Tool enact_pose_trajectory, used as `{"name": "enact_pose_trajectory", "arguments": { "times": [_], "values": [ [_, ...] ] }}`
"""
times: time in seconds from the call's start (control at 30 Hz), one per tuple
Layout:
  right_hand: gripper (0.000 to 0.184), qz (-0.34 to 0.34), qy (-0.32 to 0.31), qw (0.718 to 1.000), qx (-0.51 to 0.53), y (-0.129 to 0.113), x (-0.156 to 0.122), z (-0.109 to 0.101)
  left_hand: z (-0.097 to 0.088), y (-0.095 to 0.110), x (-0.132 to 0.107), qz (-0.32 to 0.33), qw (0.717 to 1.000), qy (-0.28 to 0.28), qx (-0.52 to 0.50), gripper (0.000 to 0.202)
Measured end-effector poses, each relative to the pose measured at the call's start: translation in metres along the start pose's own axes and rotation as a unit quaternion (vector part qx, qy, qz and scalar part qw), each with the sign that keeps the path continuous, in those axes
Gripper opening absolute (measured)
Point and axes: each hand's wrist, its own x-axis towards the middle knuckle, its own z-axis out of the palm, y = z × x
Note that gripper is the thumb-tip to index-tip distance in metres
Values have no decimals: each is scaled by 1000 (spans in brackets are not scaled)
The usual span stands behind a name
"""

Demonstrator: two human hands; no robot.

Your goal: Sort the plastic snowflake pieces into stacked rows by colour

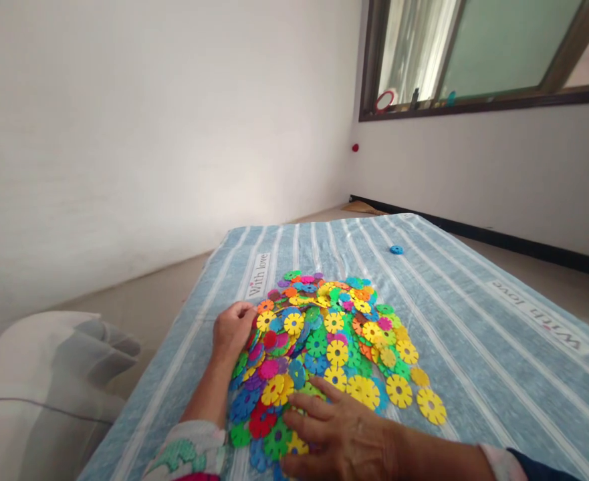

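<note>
A wide pile of plastic snowflake discs (pixel 317 344) in yellow, green, blue, red, pink and orange lies in front of me. At the pile's left edge, my left hand (pixel 231 331) has its fingers curled in against the discs; what they grip, if anything, is hidden. My right hand (pixel 344 431) rests palm down on the near part of the pile, its fingers spread over yellow, green and blue discs. Off by itself at the far right of the pile sits a blue disc (pixel 397 250).
The discs lie on a table covered with a blue-and-white striped cloth (pixel 184 374) printed "With love". White walls (pixel 174 133) stand beyond it. Pale sheer fabric (pixel 58 374) is at lower left. A round red-rimmed mirror (pixel 385 101) sits on the window sill.
</note>
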Motion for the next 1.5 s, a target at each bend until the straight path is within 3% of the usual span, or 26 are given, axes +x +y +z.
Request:
{"name": "enact_pose_trajectory", "arguments": {
  "times": [0.2,0.33,0.47,0.6,0.7,1.1,1.2,1.27,1.37,1.47,1.5],
  "values": [
    [41,25,-3,1000,-7,48,41,1,-4,3,-2,2,1000,-7,-17,25],
    [44,78,-5,997,-3,54,40,-19,-5,4,-2,7,999,-10,-31,27],
    [73,223,8,975,-11,35,-24,-39,-5,3,-1,-5,1000,-9,-22,28],
    [101,344,-21,937,-59,19,-102,-37,-5,3,1,-13,1000,-10,-6,28],
    [108,357,-42,932,-39,19,-117,-28,-5,4,2,-21,1000,-7,1,27],
    [94,312,19,949,37,75,7,0,-5,3,1,-2,1000,-6,-7,29],
    [91,297,30,954,38,81,23,-1,-6,1,1,-6,1000,-7,-5,29],
    [87,299,45,953,26,83,18,-6,-6,0,1,-8,1000,-8,-11,31],
    [70,380,82,921,-35,90,-15,-15,-7,1,-1,-9,999,-8,-33,33],
    [53,539,110,828,-105,100,-55,-15,-5,4,-3,-5,998,1,-55,33],
    [51,564,109,812,-105,103,-63,-12,-5,5,-4,-2,998,3,-62,33]
  ]
}}
